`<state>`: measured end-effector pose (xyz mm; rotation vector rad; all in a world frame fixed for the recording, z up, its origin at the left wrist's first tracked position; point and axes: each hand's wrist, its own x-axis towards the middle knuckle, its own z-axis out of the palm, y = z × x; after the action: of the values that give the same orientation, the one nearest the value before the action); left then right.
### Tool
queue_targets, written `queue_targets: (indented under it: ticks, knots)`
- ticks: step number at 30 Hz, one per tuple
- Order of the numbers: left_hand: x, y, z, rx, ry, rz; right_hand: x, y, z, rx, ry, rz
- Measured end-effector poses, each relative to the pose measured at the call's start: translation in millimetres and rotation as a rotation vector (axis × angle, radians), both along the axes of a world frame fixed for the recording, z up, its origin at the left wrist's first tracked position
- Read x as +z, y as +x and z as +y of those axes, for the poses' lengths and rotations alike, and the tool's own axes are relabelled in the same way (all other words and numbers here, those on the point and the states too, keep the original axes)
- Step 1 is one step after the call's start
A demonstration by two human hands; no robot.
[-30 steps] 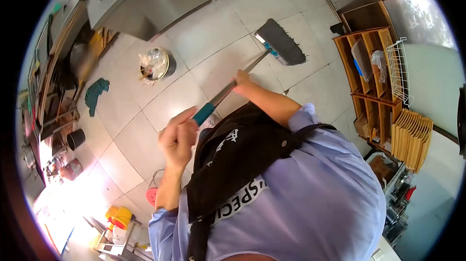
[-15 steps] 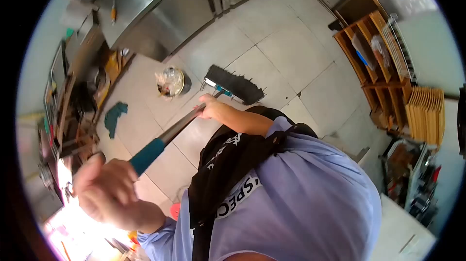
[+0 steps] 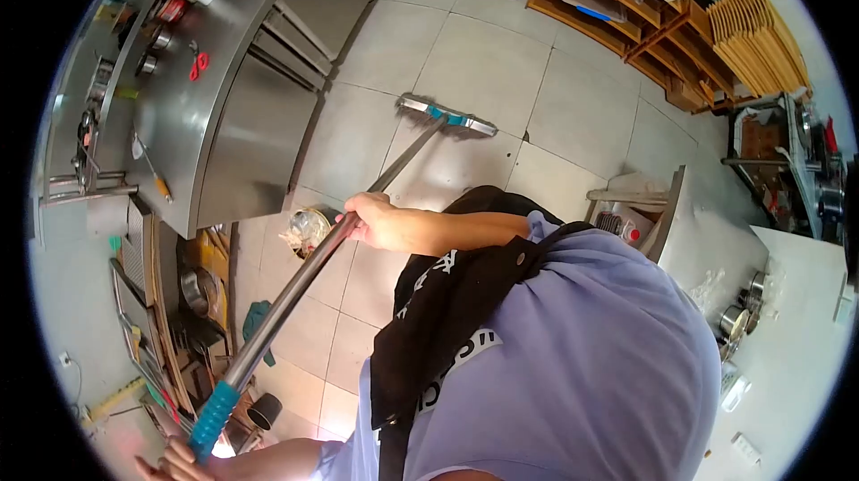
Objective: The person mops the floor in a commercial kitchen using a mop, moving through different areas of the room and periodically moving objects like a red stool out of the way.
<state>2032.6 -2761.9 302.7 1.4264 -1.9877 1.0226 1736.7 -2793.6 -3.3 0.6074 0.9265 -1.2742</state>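
Observation:
A long-handled push broom (image 3: pixel 295 289) slants across the view, with a metal pole and a ribbed teal grip at its near end. Its wide head (image 3: pixel 447 116) rests on the tiled floor, silver back upward, with dark bristles showing at the edges. My right hand (image 3: pixel 369 220) is closed around the middle of the pole. Down at the lower left, my left hand (image 3: pixel 183 463) holds the end of the teal grip, partly cut off by the picture's edge. A small bin with rubbish (image 3: pixel 309 229) stands just beyond the pole, partly hidden by it.
A steel counter (image 3: pixel 233 60) with red scissors (image 3: pixel 199 62) runs along the left. A wooden shelf unit (image 3: pixel 582 7) stands at the upper right. A dark green cloth (image 3: pixel 257 324) and a black cup-shaped container (image 3: pixel 265 410) lie on the floor near the pole.
The broom head has shifted up the view and turned from bristles showing to silver back upward. My left hand has dropped lower. The whole view has turned and moved.

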Motion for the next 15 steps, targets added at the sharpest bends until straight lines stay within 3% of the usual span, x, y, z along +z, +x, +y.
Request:
queue_targets:
  ticks: [1,2,3,5,6,7,8,10,12,14,15]
  knots:
    - [-14,15,-7,-0.153,0.115,0.404,-10,-3,-1,-0.052,0.026,0.009]
    - [-28,43,-18,-0.423,0.435,1.069,-29,-7,-3,-0.073,0.040,0.013]
    - [-35,-48,1,-0.556,0.452,1.086,-55,-17,-6,-0.092,0.055,0.016]
    - [-66,-112,-12,-0.281,0.657,1.449,-90,-39,-10,-0.115,0.149,0.085]
    - [-96,-124,-20,-0.303,0.910,1.306,-107,-52,-12,-0.125,0.224,0.151]
    - [-126,-145,-23,-0.353,1.056,0.877,-130,-60,-9,-0.197,0.280,-0.019]
    - [-161,-147,-26,-0.310,1.312,0.821,-151,-50,-10,-0.127,0.255,-0.046]
    - [-219,-146,-25,-0.191,1.823,0.674,-195,-35,8,0.162,0.415,0.175]
    - [-202,-159,-27,0.054,2.014,0.809,-214,-19,12,0.189,0.426,0.124]
    - [-236,-133,-22,0.118,2.127,0.816,-221,0,21,0.317,0.611,0.355]
    - [-243,-145,-20,0.326,2.119,0.855,-227,1,26,0.357,0.540,0.317]
